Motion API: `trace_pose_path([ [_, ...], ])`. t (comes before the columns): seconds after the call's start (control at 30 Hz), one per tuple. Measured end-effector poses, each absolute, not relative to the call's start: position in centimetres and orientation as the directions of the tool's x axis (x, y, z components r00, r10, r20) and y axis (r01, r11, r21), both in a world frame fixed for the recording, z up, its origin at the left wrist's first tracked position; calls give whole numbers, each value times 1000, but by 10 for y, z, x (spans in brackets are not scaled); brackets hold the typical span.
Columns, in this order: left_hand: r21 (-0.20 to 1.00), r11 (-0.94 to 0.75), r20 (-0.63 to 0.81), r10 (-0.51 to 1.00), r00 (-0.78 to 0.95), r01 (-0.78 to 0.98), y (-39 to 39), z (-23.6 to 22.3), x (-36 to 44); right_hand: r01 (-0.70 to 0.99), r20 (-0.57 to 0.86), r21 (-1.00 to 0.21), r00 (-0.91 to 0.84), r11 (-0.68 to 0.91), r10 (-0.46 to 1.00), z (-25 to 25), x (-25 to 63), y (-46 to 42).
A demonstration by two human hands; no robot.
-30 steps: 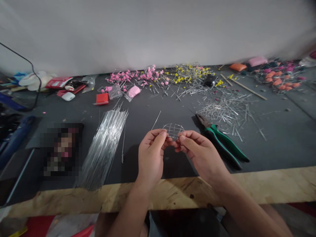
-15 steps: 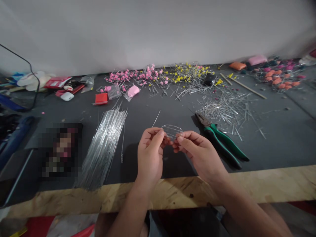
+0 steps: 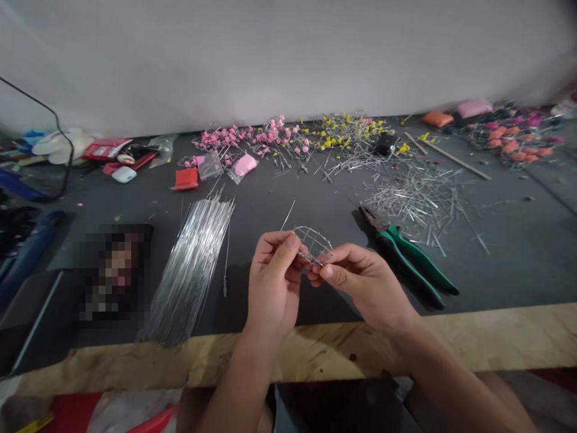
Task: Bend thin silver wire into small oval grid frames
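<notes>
Between my hands is a small leaf-shaped wire frame (image 3: pixel 313 242), with thin wires crossing inside its rim. My left hand (image 3: pixel 276 273) pinches its left end, thumb on top. At the lower right end, my right hand (image 3: pixel 360 279) grips the rim between thumb and fingers. The frame is tilted so its mesh faces me, above the dark tabletop. A thin straight wire (image 3: pixel 287 215) sticks up behind my left fingers; whether it joins the frame I cannot tell. Green-handled pliers (image 3: pixel 408 255) lie just right of my right hand.
A bundle of straight silver wires (image 3: pixel 192 270) lies to the left, beside a twisted wire piece (image 3: pixel 225 282). Cut wires (image 3: pixel 410 198) are scattered behind the pliers. Pink-tipped (image 3: pixel 274 135) and yellow-tipped wire stems (image 3: pixel 347 132) line the wall. A wooden edge (image 3: pixel 315 355) runs along the front.
The wire frame has turned from nearly edge-on to showing its mesh more fully. My right hand has dropped slightly; both hands keep their hold.
</notes>
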State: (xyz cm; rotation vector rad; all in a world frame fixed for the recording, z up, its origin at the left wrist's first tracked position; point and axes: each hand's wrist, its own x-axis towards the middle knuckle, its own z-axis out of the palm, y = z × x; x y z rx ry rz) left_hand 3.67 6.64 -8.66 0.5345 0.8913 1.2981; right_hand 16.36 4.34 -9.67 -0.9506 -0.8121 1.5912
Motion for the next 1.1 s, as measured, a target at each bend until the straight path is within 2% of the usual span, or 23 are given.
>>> trace_pose_path([
  [0.3, 731, 284, -257, 957, 136, -621, 65, -87, 37, -419, -131, -888, -158, -187, 979, -96, 162, 41],
  [0.4, 737, 273, -266, 958, 106, -618, 66, -88, 36, -440, -126, -879, -159, -184, 979, -95, 159, 41],
  [0.5, 799, 198, -239, 971, 1, -568, 67, -89, 35, -462, -148, -868, -107, -181, 983, -96, 157, 43],
  [0.63, 931, -13, -47, 987, -155, -364, 63, -91, 37, -512, -162, -844, -45, -162, 986, -98, 155, 46],
  [0.73, 974, -170, 145, 976, -163, -152, 59, -92, 39, -496, -175, -848, -71, -187, 982, -100, 156, 47],
  [0.83, 945, -321, 327, 936, -133, 65, 57, -93, 39, -439, -206, -873, -60, -211, 977, -102, 158, 48],
  [0.93, 877, -422, 448, 891, -74, 230, 56, -96, 37, -424, -241, -873, -54, -241, 969, -104, 161, 48],
  [1.1, 786, -510, 548, 837, -10, 349, 55, -101, 37, -437, -291, -854, -50, -283, 956, -104, 164, 48],
])
